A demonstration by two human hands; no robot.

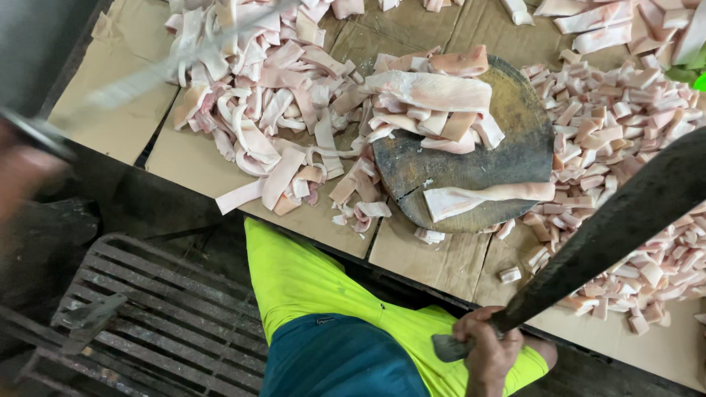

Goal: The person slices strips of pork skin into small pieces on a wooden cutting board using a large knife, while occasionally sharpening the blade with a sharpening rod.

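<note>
At the bottom right of the frame the right hand (487, 353) is closed tight around the handle of a long dark cleaver (625, 220), whose blade slants up toward the right edge. At the far left the left hand (18, 173) is a blur; it seems to grip a second, motion-smeared blade (140, 77), though how firmly I cannot tell. A round wooden chopping block (507, 154) sits in the upper centre on the cardboard-covered tabletop (191, 158), carrying pale pork skin strips (434, 95). Long uncut strips (257, 103) heap to its left, small cut pieces (618, 125) to its right.
</note>
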